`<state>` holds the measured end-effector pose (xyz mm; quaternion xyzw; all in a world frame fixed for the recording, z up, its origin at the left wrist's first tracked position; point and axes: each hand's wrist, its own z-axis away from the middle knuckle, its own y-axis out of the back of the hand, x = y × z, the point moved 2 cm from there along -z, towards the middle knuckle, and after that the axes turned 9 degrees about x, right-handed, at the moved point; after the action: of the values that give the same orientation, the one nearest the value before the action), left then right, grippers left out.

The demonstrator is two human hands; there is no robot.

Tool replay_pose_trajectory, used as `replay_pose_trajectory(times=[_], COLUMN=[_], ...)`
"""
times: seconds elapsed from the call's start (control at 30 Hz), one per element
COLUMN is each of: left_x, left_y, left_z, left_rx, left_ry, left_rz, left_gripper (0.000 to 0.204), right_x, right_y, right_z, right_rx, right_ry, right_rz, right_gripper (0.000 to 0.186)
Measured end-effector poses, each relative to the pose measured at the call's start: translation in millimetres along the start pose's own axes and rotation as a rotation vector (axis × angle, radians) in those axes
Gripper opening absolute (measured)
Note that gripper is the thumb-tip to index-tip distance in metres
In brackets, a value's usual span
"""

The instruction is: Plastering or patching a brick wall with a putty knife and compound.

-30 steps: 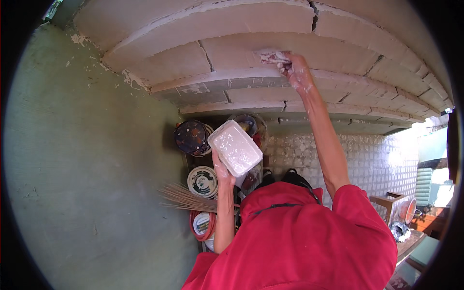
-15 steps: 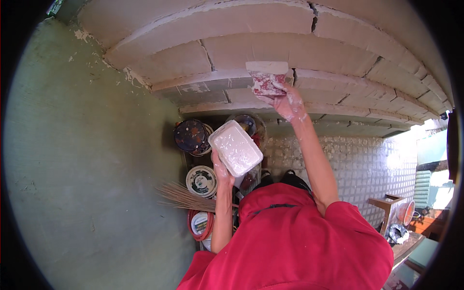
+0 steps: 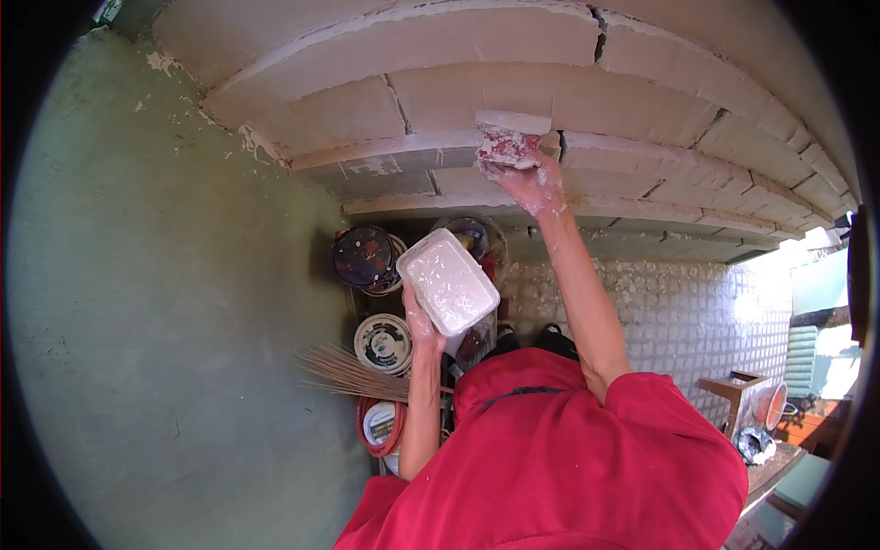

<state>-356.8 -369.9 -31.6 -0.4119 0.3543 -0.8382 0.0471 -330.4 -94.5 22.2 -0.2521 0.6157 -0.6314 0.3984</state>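
Note:
My left hand [image 3: 420, 316] is closed round the side of a rectangular tub [image 3: 451, 282] filled with wet white paste, held at waist height. Up ahead, my right hand [image 3: 529, 179] grips a red putty knife [image 3: 510, 145] smeared with white. Its wide, pale edge lies at the block wall [image 3: 440, 101], just above a horizontal joint; whether it presses there cannot be made out. White paste coats the fingers and wrist of my right hand. Dark vertical cracks and pale joint bands run between the wall's blocks.
A green plastered wall [image 3: 183, 302] stands at my left. Beside it are a spattered dark bucket [image 3: 362, 257], a white lidded bucket [image 3: 383, 344], a twig broom [image 3: 353, 373] and a coiled red hose [image 3: 371, 446]. A wooden stool [image 3: 731, 392] stands on the tiled floor [image 3: 674, 316] at right.
My right hand has shifted slightly, and its wrist and the putty knife have turned a little against the wall. My left hand and the tub have hardly moved.

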Motion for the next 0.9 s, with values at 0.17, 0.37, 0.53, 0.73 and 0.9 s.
replay_pose_trajectory(times=[0.17,0.37,0.53,0.73,0.9], left_x=[2.5,5.0,6.8,9.3,15.0], left_y=[1.5,-6.2,-3.8,-0.9,9.1], left_z=[-1.5,0.8,-0.6,1.9,2.3], left_rx=[0.014,0.012,-0.008,0.028,0.08], left_ry=[-0.002,0.034,0.035,0.044,0.054], left_rz=[0.001,0.022,0.016,0.035,0.006], left_gripper=[0.056,0.056,0.057,0.057,0.056], right_x=[-3.5,0.6,17.7,20.8,28.6], right_y=[-12.1,-31.3,-74.7,-91.6,-94.7], right_z=[2.9,7.6,16.6,-13.8,-36.2], right_rx=[-0.048,0.209,0.489,0.615,0.727], right_ry=[-0.059,0.575,1.549,1.632,1.72], right_rz=[0.01,0.763,1.814,1.771,1.697], right_gripper=[0.047,0.041,0.054,0.056,0.057])
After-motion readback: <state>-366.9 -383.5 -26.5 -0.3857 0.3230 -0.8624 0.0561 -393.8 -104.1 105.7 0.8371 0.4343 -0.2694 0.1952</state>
